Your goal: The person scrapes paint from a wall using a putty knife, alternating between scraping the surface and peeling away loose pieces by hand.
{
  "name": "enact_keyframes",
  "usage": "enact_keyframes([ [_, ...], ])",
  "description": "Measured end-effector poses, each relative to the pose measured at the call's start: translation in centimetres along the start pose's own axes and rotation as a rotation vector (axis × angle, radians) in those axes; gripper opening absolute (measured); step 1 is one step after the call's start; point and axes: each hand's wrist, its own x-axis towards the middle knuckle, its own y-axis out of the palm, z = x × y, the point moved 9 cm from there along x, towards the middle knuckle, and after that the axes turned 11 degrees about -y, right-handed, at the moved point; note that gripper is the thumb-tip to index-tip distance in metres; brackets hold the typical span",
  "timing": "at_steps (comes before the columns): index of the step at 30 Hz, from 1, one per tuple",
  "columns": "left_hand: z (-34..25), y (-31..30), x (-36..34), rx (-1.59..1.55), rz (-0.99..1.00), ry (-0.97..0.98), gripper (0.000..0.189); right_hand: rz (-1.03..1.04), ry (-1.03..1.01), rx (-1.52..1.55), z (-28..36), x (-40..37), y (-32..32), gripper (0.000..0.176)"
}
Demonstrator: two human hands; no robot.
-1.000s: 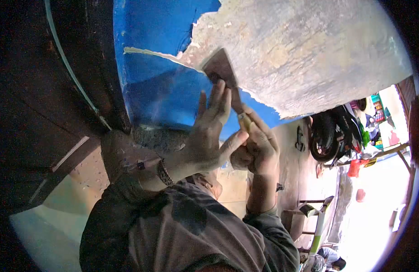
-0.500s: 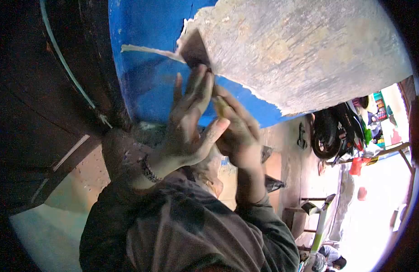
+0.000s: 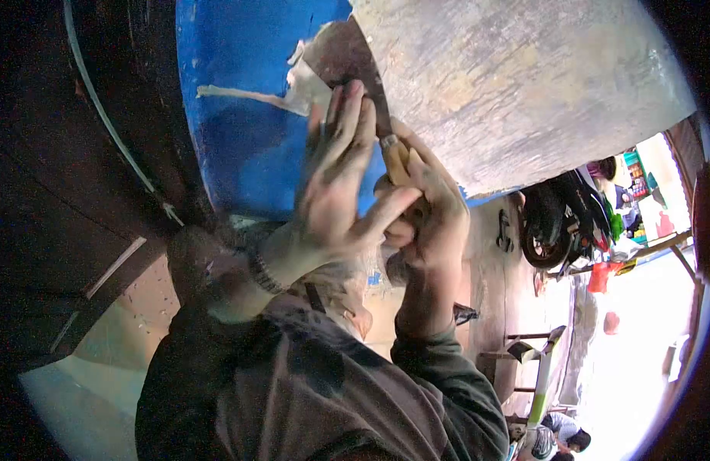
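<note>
My right hand [image 3: 435, 203] is wrapped round the pale handle [image 3: 397, 157] of a scraper. Its broad dark metal blade [image 3: 343, 54] lies against a curved panel, along the border between the blue coating [image 3: 247, 146] and a rough grey-white area [image 3: 516, 84]. With fingers stretched out and pressed on the blade, my left hand [image 3: 335, 188] wears a dark beaded bracelet at the wrist. Pale ragged material [image 3: 301, 84] shows beside the blade, and a thin whitish strip [image 3: 239, 94] runs left from it across the blue.
A dark curved body panel [image 3: 78, 169] fills the left side. On the right stand a black motorcycle [image 3: 551, 219] and a frame-like stand [image 3: 539, 376]. A person [image 3: 566, 432] is low at the bottom right. A red bag [image 3: 601, 276] hangs near the bright opening.
The scraper and both hands have moved up and to the right along the ragged border. More of the handle shows in my right hand. My left fingers still press on the blade.
</note>
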Motion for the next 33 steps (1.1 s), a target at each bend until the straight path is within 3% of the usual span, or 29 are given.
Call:
enact_keyframes([
  [2,-0.8,-0.6,-0.1,0.051,0.059,0.027,0.079,0.049,0.074,0.117,0.7,-1.3,0.3,0.046],
  [4,-1.6,1.3,-0.6,0.001,0.272,0.021,0.08,-0.013,0.073,0.096,2.1,-2.3,-1.5,0.045],
  [6,-1.1,2.1,-0.8,-0.042,0.24,0.007,0.079,0.035,0.059,0.14,0.8,-1.3,-1.5,0.045],
  [8,-0.1,-0.3,-0.6,-0.054,-0.049,0.009,0.078,0.059,-0.065,0.033,-0.2,0.1,0.4,0.047],
  [10,-0.3,-1.2,-0.7,0.098,0.013,0.017,0.077,0.136,0.052,0.196,-0.2,-1.1,1.8,0.047],
  [13,0.6,0.9,-2.9,-0.013,0.16,-0.085,0.077,0.1,0.069,-0.081,-2.2,-2.5,-1.1,0.045],
  [14,0.5,1.6,-3.7,-0.057,0.24,-0.111,0.08,0.074,-0.125,-0.173,-4.6,-2.3,-4.3,0.044],
  [16,1.5,3.9,-5.8,-0.106,0.266,-0.133,0.085,0.055,0.14,0.069,-6.0,-3.7,-4.4,0.042],
  [20,1.4,4.1,-6.6,-0.107,0.277,-0.149,0.087,0.023,0.282,-0.168,-5.4,-4.3,-3.8,0.041],
  [22,1.7,3.6,-5.9,-0.124,0.271,-0.173,0.087,0.031,0.095,-0.102,-5.5,-2.0,-2.0,0.042],
  [23,2.4,1.9,-5.5,-0.079,0.176,-0.212,0.087,0.291,-0.348,-0.478,-5.4,-0.7,-0.6,0.041],
  [24,2.8,1.2,-5.7,-0.077,0.179,-0.215,0.087,0.192,0.026,0.051,-8.1,-0.2,1.0,0.04],
  [26,3.8,0.4,-5.4,0.034,0.213,-0.185,0.087,0.163,-0.062,-0.026,-8.1,-1.1,0.8,0.04],
  [28,2.6,1.5,-5.7,-0.116,0.301,-0.162,0.084,0.116,0.026,-0.195,-6.3,-2.3,-0.9,0.04],
  [29,2.1,2.2,-5.9,-0.125,0.32,-0.135,0.086,0.071,-0.021,-0.058,-4.7,-2.9,-0.7,0.039],
  [30,1.6,2.8,-6.1,-0.137,0.336,-0.115,0.087,0.017,0.131,0.059,-5.5,-3.4,-1.6,0.039],
  [32,2.2,2.2,-5.9,-0.206,0.282,-0.16,0.084,0.108,-0.035,-0.242,-6.5,-1.6,-0.6,0.04],
  [33,3.7,1.1,-5.7,-0.161,0.231,-0.181,0.082,0.31,-0.411,-0.713,-5.2,-1.2,2.1,0.041],
])
